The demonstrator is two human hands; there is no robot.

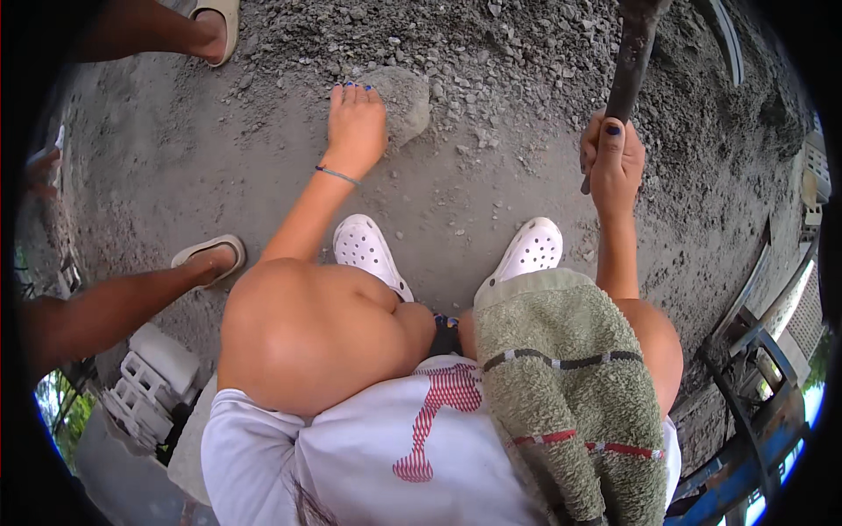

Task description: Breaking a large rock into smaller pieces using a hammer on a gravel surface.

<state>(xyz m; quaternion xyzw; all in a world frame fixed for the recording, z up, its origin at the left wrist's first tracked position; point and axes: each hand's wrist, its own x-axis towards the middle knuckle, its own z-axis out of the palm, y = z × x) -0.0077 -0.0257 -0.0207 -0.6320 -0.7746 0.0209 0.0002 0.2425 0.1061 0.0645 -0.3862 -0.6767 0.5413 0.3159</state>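
My left hand (357, 123) is at the left edge of a large rounded grey stone (406, 107). Its fingers are bent down and close together, nails facing away from me; the thumb and anything beneath the fingers are hidden. At the right, my right hand (614, 162) wraps around the dark handle of a hammer (633, 66), thumb lying along it. The hammer is raised and tilts away from me; its head is partly cut off by the upper edge. Crushed grey gravel (517, 61) lies beyond the stone.
A green towel (561, 351) drapes over my right thigh. Another person's sandalled feet (215, 31) are close on the left. Hollow concrete blocks (140, 394) lie behind at lower left. A blue metal frame (754, 447) stands at lower right, and a gravel mound (702, 114) rises at right.
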